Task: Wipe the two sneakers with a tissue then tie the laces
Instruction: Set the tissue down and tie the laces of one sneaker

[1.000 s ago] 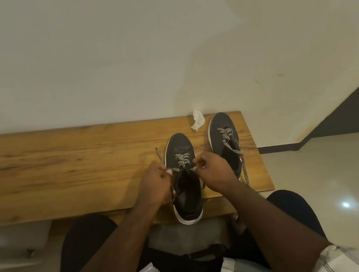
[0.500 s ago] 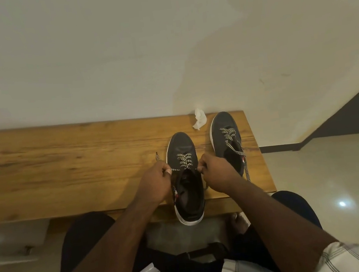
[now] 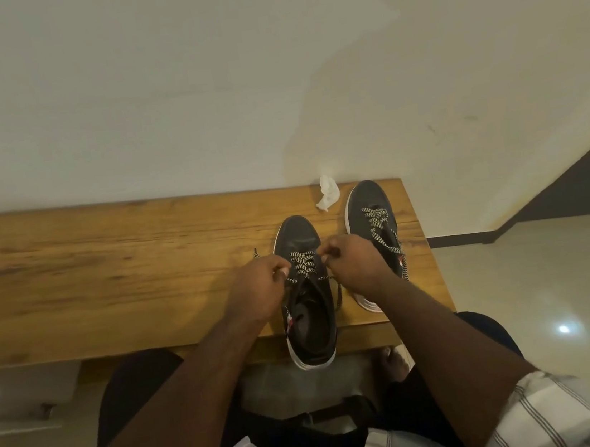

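Note:
Two dark sneakers with black-and-white laces stand on a wooden table. The near sneaker hangs its heel over the front edge. My left hand pinches the lace on its left side, and my right hand pinches the lace on its right side, just above the tongue. A loose lace tip lies on the wood to the left. The second sneaker stands to the right, partly behind my right hand, its laces loose. A crumpled white tissue lies at the back by the wall.
The table ends just right of the second sneaker, with pale tiled floor beyond. A plain wall runs behind the table. My knees sit under the front edge. A white object lies on the floor at lower left.
Both hands have moved slightly up the near sneaker toward its toe, holding the lace ends. The sneakers and tissue have stayed in place.

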